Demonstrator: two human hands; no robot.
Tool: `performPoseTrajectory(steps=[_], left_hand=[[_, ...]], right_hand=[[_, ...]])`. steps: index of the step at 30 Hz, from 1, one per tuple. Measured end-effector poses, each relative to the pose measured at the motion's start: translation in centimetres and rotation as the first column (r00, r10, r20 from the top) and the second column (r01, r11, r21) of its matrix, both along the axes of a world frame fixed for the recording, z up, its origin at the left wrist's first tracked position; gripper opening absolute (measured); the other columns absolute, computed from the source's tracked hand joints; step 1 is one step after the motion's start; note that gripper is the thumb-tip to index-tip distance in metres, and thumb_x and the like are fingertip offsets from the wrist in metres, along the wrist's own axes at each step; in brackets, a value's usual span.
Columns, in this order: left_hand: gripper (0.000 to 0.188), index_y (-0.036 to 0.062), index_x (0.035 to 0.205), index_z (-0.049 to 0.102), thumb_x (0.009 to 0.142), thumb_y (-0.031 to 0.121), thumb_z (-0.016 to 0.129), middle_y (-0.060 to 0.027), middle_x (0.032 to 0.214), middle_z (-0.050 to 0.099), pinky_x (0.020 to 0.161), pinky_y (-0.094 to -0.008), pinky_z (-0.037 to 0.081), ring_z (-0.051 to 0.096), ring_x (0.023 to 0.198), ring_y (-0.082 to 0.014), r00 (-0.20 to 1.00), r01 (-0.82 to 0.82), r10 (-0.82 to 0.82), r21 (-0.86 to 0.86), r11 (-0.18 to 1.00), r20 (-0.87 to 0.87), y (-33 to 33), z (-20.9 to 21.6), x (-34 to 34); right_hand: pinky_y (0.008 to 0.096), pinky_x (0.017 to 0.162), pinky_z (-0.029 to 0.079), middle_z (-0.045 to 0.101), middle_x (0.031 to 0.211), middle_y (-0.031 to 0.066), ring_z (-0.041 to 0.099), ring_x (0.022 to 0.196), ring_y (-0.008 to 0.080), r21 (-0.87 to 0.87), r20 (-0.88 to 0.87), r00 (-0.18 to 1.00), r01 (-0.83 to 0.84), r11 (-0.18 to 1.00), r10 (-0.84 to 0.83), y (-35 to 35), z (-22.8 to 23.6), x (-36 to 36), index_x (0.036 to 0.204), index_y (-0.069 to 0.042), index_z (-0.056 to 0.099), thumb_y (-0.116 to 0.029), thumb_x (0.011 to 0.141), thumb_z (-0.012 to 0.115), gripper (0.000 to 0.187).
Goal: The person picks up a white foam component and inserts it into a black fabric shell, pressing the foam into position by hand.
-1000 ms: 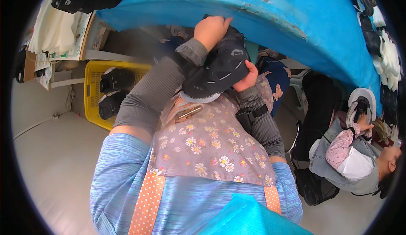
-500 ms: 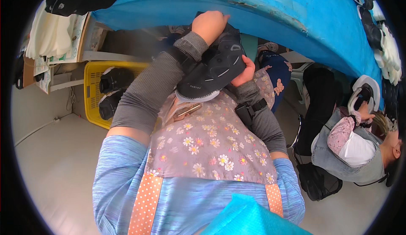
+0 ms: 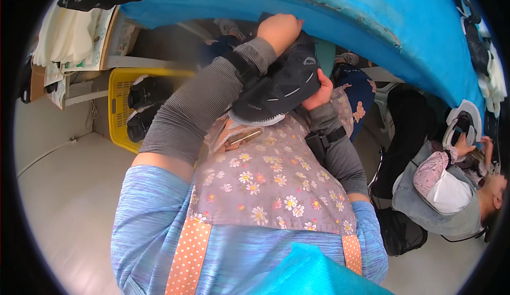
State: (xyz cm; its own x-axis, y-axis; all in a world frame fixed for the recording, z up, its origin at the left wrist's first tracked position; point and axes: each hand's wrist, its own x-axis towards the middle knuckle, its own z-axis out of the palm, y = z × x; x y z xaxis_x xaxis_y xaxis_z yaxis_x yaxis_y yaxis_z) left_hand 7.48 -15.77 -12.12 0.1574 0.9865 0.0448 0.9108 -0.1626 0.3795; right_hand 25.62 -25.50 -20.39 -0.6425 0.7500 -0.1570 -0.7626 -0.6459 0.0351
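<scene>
A black shoe upper (image 3: 279,92) with light markings and white stitching along its pale lower edge lies over my lap, its toe end toward my body. My left hand (image 3: 280,31) is closed at its far end, by the opening; the fingertips are hidden. On the right side, my right hand (image 3: 319,92) grips the upper, thumb on top and the other fingers mostly out of sight beneath. Under it is my flowered apron (image 3: 276,183), where a metal tool (image 3: 244,137) sticks out of the pocket.
A blue-covered table (image 3: 340,24) curves across the far side. At left stands a yellow crate (image 3: 118,106) with black shoe pieces, near stacked white pieces (image 3: 66,37). On the right, a seated co-worker (image 3: 451,188) handles a white-edged shoe piece (image 3: 463,119).
The upper and both my hands sit slightly farther right in the view, with the surroundings shifted too. My grip looks the same. A second hand of the co-worker now shows.
</scene>
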Motion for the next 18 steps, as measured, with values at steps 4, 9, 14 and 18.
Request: performPoseTrajectory(steps=[4,9,14,18], left_hand=[[0.042,0.0052,0.076,0.069,0.095,0.038,0.049,-0.0165,0.072,0.067,0.061,-0.0456,0.053,0.065,0.068,-0.0360,0.993,-0.119,0.120,0.075,0.990,-0.005,-0.6,3.0,1.0],[0.043,0.0078,0.068,0.067,0.094,0.039,0.052,-0.0122,0.063,0.065,0.052,-0.0414,0.051,0.065,0.059,-0.0316,0.981,-0.130,0.171,0.342,0.931,-0.092,-1.2,5.0,2.1],[0.045,0.0058,0.068,0.066,0.095,0.039,0.050,-0.0167,0.062,0.063,0.055,-0.0433,0.052,0.064,0.060,-0.0349,0.985,-0.144,0.162,0.242,0.959,-0.056,-1.3,2.3,1.8],[0.050,0.0011,0.070,0.067,0.095,0.040,0.049,-0.0213,0.066,0.063,0.059,-0.0470,0.052,0.063,0.063,-0.0397,0.997,-0.080,0.076,0.180,0.980,0.027,0.4,-0.4,1.0]], right_hand=[[0.0519,0.109,0.034,0.052,0.135,0.0207,0.049,0.125,0.0377,-0.026,0.006,0.999,0.043,0.999,-0.043,-0.2,1.0,-0.3,0.134,0.002,0.046,-0.031,0.093,0.049,0.053],[0.0528,0.108,0.035,0.054,0.132,0.0211,0.051,0.122,0.0376,-0.017,0.053,0.997,0.051,0.999,-0.050,0.1,1.7,0.2,0.131,0.003,0.049,-0.030,0.092,0.050,0.050],[0.0523,0.109,0.035,0.054,0.132,0.0214,0.051,0.123,0.0379,-0.062,-0.043,0.998,0.040,0.997,-0.042,0.0,-0.7,0.4,0.131,0.003,0.049,-0.029,0.093,0.049,0.050],[0.0522,0.109,0.035,0.053,0.133,0.0211,0.051,0.123,0.0377,-0.041,-0.106,0.994,-0.012,0.999,0.007,0.6,-1.8,0.7,0.131,0.003,0.049,-0.031,0.095,0.048,0.050]])
